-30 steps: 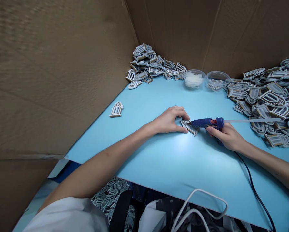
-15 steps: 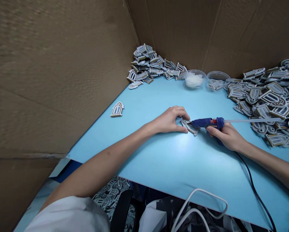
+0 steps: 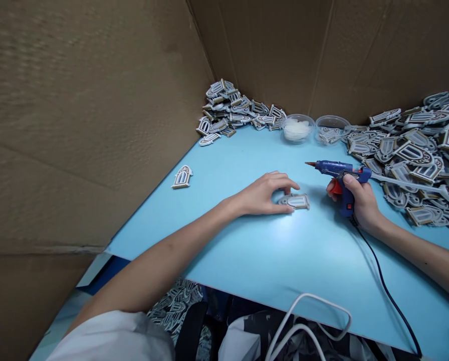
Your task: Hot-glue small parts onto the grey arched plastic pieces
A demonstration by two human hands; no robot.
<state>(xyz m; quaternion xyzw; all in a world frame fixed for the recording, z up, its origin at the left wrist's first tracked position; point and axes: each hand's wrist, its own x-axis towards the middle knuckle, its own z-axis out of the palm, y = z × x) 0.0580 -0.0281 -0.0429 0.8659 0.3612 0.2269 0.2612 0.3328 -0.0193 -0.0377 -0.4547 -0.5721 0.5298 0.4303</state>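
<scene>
A small arched window-shaped piece point(image 3: 298, 201), white and grey, lies flat on the blue table. My left hand point(image 3: 267, 194) holds it at its left end, the thumb on the near side and the fingers on the far side. To the right, my right hand point(image 3: 362, 203) is wrapped around the handle of a blue hot glue gun point(image 3: 335, 168), with the index finger by its red trigger. The gun's nozzle points left, raised above the table and apart from the piece. A glue stick point(image 3: 408, 181) sticks out of the gun's back.
Similar pieces form a pile point(image 3: 239, 110) at the back and a larger heap point(image 3: 412, 150) at right. Two clear tubs point(image 3: 297, 138) stand between them. One finished-looking window piece point(image 3: 182, 177) lies at left. Cardboard walls point(image 3: 265, 55) enclose the table; a black cord point(image 3: 386, 286) trails rightward.
My right hand has drawn the glue gun up and right, away from the piece. The piece has turned and now lies nearly level across the view, still at my left hand.
</scene>
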